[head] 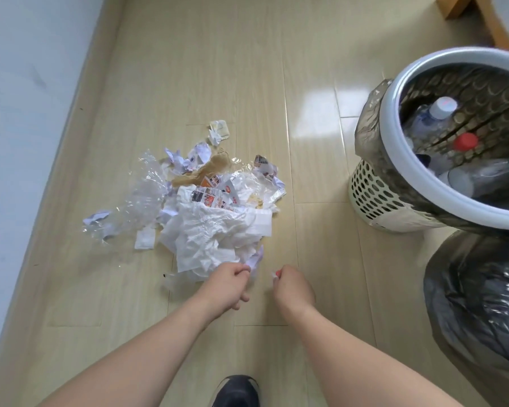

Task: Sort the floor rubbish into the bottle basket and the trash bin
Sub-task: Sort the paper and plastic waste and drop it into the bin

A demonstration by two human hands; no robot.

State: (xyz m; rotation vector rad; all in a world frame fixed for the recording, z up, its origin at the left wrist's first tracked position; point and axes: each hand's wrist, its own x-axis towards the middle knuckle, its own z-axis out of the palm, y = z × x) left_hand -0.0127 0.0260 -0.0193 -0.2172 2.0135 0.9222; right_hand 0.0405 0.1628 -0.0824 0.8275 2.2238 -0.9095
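Observation:
A heap of rubbish (206,207) lies on the wooden floor: crumpled white paper, torn printed scraps, brown paper and clear plastic film (143,198). My left hand (232,284) pinches a crumpled white paper piece (254,261) at the heap's near edge. My right hand (293,287) is just right of it and pinches a small white and red scrap (276,273). The bottle basket (417,201), white with a perforated wall, stands at the right and holds several plastic bottles (441,118). The trash bin (476,292), lined with a dark bag, stands below it at the right edge.
A white wall (27,113) runs along the left. A wooden furniture leg (476,16) is at the top right. My dark shoe (237,390) shows at the bottom centre. Bare floor lies between the heap and the basket.

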